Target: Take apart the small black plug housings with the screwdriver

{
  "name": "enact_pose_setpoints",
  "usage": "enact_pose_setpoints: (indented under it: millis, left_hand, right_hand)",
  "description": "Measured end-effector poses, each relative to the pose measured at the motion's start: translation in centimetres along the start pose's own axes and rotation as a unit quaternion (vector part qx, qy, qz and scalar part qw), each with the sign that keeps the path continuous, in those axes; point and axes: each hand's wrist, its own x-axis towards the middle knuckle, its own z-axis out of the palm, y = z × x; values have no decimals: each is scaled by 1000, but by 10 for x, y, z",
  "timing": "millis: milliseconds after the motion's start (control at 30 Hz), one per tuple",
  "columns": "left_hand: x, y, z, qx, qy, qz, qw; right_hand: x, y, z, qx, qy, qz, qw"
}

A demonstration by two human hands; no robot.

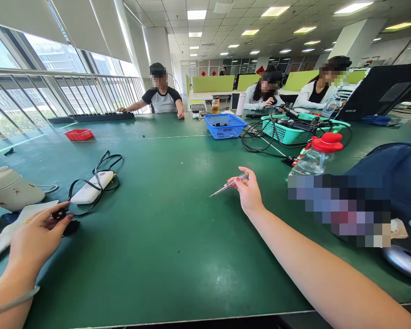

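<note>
A thin screwdriver point(229, 184) with a clear handle sits in my right hand point(249, 192), its tip pointing left above the green table point(150, 256). At the left, my left hand point(37, 233) has its fingers closed around a small black part point(59, 213), whose exact kind I cannot make out. Another black piece point(71, 227) shows just beside the thumb. Beyond those fingers lies a white power bank point(92, 188) with a black strap point(107, 157) looped over it. A white cloth or paper point(22, 224) lies partly behind the left hand.
A red tray point(78, 135), a blue basket point(225, 127) and a teal basket of cables point(287, 135) stand farther back. On the right are a red-lidded bottle point(311, 160) and a dark blue bag point(390, 169). A cream-coloured object point(15, 187) stands left. Several people sit across the table.
</note>
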Motion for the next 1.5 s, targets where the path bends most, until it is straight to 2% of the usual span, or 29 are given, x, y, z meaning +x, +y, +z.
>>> enact_pose_setpoints:
  millis: [100,267,367,467,533,633,767,967,1333,1500]
  left_hand:
    - [-2,-3,0,-35,-18,-15,999]
    - [-4,-3,-3,-45,1,-9,999]
    - [-3,-7,-1,-45,-8,-39,998]
    - [-2,-10,1,-55,13,-54,997]
    - [-3,-12,1,-47,21,-44,998]
    - [-6,-10,-3,-13,4,-22,1000]
    - [-8,-5,-7,26,7,-22,999]
    - [-8,4,-9,79,-56,-54,994]
    - [-10,3,-10,154,-93,-33,983]
    - [-9,5,-9,155,-119,-33,980]
  right_hand:
    - [-1,-1,1,3,-6,2,1000]
    - [-3,-5,3,2,-14,3,1000]
    - [-3,-4,3,0,-17,2,1000]
    - [-3,-4,3,-4,-25,-3,1000]
    - [-3,-3,3,-6,-27,-4,1000]
    - [-4,-3,3,-6,-28,-2,1000]
    - [-4,-3,3,-8,-31,-6,999]
    - [-4,-4,3,-9,-26,4,1000]
    - [-5,-5,3,-25,-35,-6,999]
    - [-6,-6,3,-21,-35,-9,999]
